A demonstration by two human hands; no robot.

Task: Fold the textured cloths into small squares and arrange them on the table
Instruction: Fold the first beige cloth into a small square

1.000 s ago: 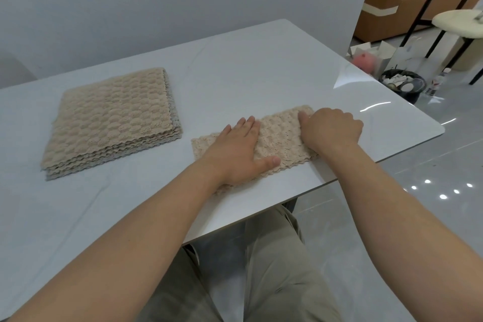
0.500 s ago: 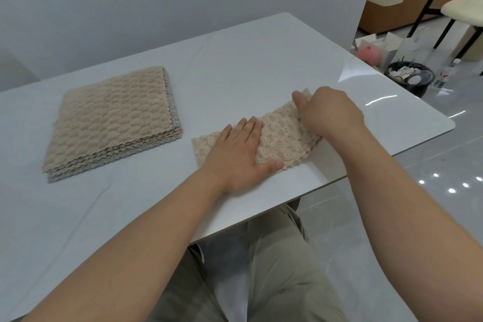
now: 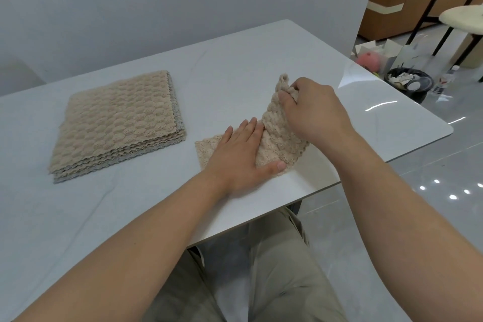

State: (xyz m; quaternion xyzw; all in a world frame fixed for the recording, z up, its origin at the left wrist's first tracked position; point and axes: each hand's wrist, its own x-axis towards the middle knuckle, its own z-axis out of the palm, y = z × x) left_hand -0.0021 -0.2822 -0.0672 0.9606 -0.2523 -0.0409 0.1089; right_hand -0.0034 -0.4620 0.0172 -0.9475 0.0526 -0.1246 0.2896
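On table (image 3: 235, 65), left hand (image 3: 239, 155) pressing cloth (image 3: 277, 138), right hand (image 3: 313, 110) lifting

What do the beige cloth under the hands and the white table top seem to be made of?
Beige bumpy cloth: probably soft microfibre or terry, matte; raised fuzzy bumps, bends limply.
White table top: perhaps stone or coated board, glossy; it mirrors light streaks, faint veins.

One head-worn wide-angle camera only; it faces forward and down, close over the near edge of the white table (image 3: 261, 65).
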